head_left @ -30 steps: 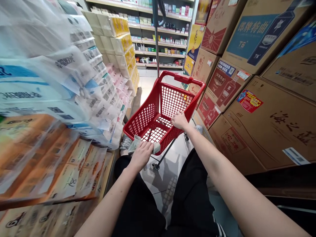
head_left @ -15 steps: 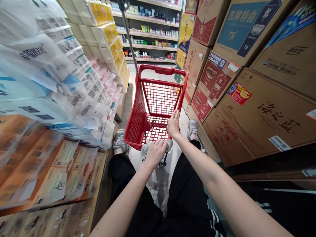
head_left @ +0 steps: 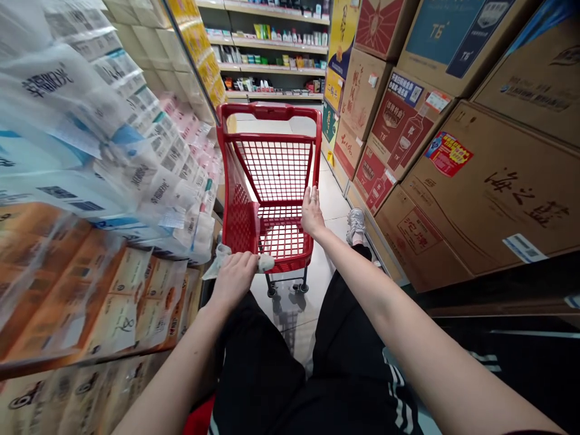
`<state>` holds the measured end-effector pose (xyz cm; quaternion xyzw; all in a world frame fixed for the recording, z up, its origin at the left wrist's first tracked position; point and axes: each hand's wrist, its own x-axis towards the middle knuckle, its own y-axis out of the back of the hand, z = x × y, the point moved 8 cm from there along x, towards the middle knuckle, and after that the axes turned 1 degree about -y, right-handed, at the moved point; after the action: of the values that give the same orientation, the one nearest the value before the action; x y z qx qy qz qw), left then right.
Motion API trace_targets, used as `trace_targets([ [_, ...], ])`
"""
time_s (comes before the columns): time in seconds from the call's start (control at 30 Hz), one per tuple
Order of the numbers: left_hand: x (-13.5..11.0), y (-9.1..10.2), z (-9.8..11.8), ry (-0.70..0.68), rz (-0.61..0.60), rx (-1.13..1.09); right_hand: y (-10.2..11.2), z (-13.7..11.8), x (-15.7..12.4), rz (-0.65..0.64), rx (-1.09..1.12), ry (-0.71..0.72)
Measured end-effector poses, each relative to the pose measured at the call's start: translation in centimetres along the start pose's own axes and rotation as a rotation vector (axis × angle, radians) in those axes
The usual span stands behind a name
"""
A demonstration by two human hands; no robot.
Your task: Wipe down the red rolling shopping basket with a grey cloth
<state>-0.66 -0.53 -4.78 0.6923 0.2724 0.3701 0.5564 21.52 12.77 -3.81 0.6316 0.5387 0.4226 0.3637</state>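
Observation:
A red plastic shopping cart (head_left: 238,208) with mesh walls stands on the tiled aisle floor in front of me. My left hand (head_left: 235,279) is closed over a pale cloth (head_left: 220,254) pressed against the cart's near rim at its left corner. My right hand (head_left: 312,212) rests on the cart's right rim with fingers stretched forward, holding nothing. The basket looks bare inside. My legs in black trousers show below.
Wrapped tissue packs (head_left: 113,151) are stacked high on my left, orange boxed ones (head_left: 81,302) beneath. Brown cardboard cartons (head_left: 475,199) wall the right side. Shelves of small goods (head_left: 272,54) cross the far end. The aisle between is narrow.
The cart has turned from slanting rightward to pointing straight down the aisle and shifted left. My left hand slid with the cloth to the near left corner; my right hand stayed on the right rim.

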Motion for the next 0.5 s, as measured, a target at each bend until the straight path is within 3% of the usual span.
trace_targets([
  [0.07, 0.5, -0.2, 1.4, -0.033, -0.038, 0.007, -0.3, -0.2, 0.1, 0.008, 0.015, 0.011],
  [0.23, 4.1, -0.7, 8.3, -0.223, -0.112, -0.080, -0.3, -0.6, 0.3, 0.046, 0.035, 0.078],
  [0.3, 5.4, -0.8, 10.1, -0.224, -0.109, -0.093, -0.1, -0.3, 0.4, 0.034, 0.032, 0.096],
  [0.4, 6.0, -0.7, 11.1, -0.216, -0.083, -0.115, 0.3, 0.5, 0.6, -0.009, 0.042, 0.113],
  [0.5, 4.9, -0.5, 10.3, -0.216, -0.063, -0.146, 0.5, 1.2, 0.7, -0.050, 0.059, 0.124],
])
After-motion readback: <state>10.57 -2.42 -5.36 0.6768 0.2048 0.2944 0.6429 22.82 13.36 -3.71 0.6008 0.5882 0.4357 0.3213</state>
